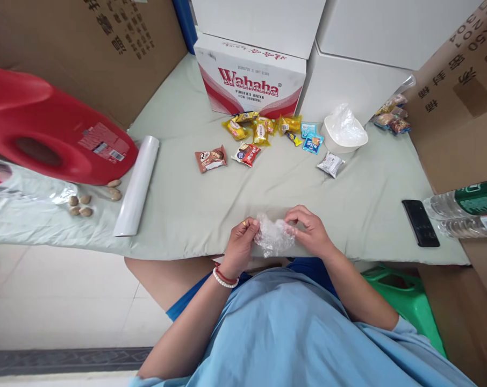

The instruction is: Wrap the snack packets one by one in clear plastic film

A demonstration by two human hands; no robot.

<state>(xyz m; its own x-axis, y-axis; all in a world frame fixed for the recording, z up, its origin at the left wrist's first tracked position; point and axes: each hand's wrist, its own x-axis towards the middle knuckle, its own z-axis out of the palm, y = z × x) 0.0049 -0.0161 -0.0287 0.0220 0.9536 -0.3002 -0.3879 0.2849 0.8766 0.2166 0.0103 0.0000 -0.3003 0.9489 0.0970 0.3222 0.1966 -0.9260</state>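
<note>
A crumpled clear plastic bag (272, 236) is stretched between my two hands at the front edge of the cloth-covered table (187, 215). My left hand (238, 244), with a ring and bracelets, pinches its left side between thumb and fingers. On the other side, the thumb and fingertips of my right hand (311, 232) grip the edge. Beyond the hands lie a brown snack packet (211, 159), a red and white packet (246, 154) and a silver packet (331, 164). Several yellow-wrapped snacks (262, 131) and blue packets (313, 143) sit farther back.
A white bowl (350, 144) holds more crumpled clear plastic (343, 124). At left are a white roll (136, 188), a large red jug (58, 129) and several walnuts (85, 211). A phone (421, 223) and water bottles (465, 204) lie right; a Wahaha carton (251, 80) stands behind.
</note>
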